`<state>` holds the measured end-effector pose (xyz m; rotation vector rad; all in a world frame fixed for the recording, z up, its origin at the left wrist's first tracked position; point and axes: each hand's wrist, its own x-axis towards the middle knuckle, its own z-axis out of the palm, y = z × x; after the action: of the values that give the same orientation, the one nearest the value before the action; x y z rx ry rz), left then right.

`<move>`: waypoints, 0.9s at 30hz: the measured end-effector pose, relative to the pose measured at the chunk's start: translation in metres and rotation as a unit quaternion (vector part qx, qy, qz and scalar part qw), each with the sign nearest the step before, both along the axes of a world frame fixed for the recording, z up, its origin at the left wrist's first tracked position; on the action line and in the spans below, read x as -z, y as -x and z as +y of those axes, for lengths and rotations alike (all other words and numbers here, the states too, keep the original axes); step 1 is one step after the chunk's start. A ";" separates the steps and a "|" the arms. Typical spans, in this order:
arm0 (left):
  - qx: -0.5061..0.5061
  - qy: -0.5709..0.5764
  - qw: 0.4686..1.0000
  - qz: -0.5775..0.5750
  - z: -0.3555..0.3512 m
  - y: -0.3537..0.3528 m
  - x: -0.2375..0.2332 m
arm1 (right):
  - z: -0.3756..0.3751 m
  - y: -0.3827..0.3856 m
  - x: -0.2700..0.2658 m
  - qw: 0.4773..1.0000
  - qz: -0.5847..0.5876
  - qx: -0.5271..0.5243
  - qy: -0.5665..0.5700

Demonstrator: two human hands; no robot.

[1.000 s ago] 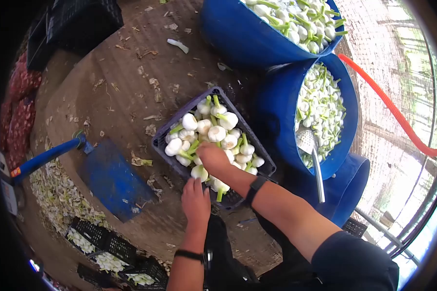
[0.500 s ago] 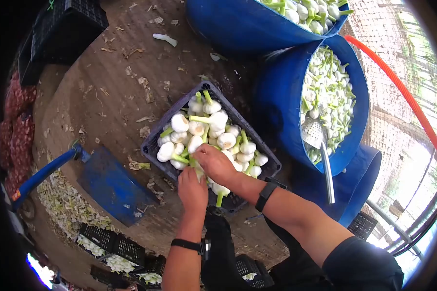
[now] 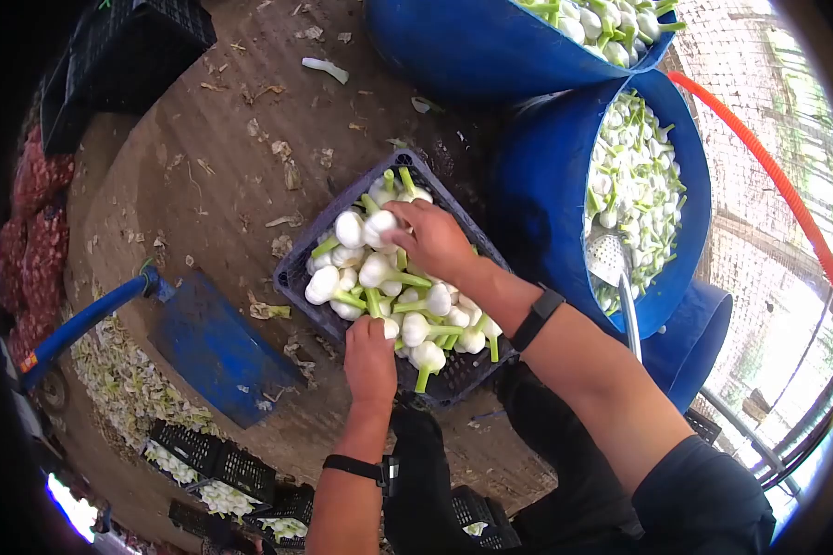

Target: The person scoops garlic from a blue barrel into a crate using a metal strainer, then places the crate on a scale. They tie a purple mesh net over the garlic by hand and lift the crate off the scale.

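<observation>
A dark plastic crate (image 3: pixel 296 268) on the ground in front of me holds several white garlic bulbs (image 3: pixel 322 285) with green stems. My right hand (image 3: pixel 435 239) reaches over the upper part of the crate, its fingers closed on a garlic bulb (image 3: pixel 378 228). Near the crate's lower left side, my left hand (image 3: pixel 370 356) is closed around the green stem of a garlic bulb (image 3: pixel 377 272). Both wrists wear dark bands.
Blue barrels (image 3: pixel 537 176) full of garlic stand at the right, one with a metal ladle (image 3: pixel 609 259). A blue shovel (image 3: pixel 222 347) lies at the left. Black crates (image 3: pixel 139 55) are at upper left, red net sacks (image 3: pixel 37 240) below them, and more garlic crates (image 3: pixel 241 476) at lower left.
My right hand has moved up and right, away from my left hand, and is now at a bulb in the crate's upper part. Bulbs near the crate's middle lie differently.
</observation>
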<state>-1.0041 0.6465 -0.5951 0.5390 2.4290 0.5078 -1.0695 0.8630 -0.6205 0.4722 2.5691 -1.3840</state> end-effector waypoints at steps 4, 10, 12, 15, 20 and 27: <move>-0.055 -0.033 0.997 0.035 0.000 -0.013 0.001 | 0.000 0.018 0.016 0.981 -0.171 0.096 -0.001; -0.037 -0.051 0.997 0.041 0.011 -0.006 -0.002 | -0.008 -0.046 -0.004 0.987 -0.095 0.110 -0.072; -0.034 -0.057 0.998 0.024 0.021 -0.001 0.005 | -0.028 -0.095 0.000 0.992 -0.104 0.060 -0.050; 0.022 -0.048 0.998 0.036 0.031 0.001 0.011 | -0.053 -0.117 0.011 0.981 -0.058 -0.075 -0.172; 0.030 -0.008 0.999 -0.021 0.026 0.012 -0.018 | -0.051 -0.143 -0.019 0.987 -0.109 0.089 -0.073; 0.083 0.010 0.995 0.053 0.004 -0.003 0.008 | -0.004 -0.180 0.011 0.959 -0.155 0.082 -0.225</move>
<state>-1.0010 0.6505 -0.6035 0.7694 2.4577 0.3924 -0.8891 0.8589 -0.6317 0.9104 2.6072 -0.6768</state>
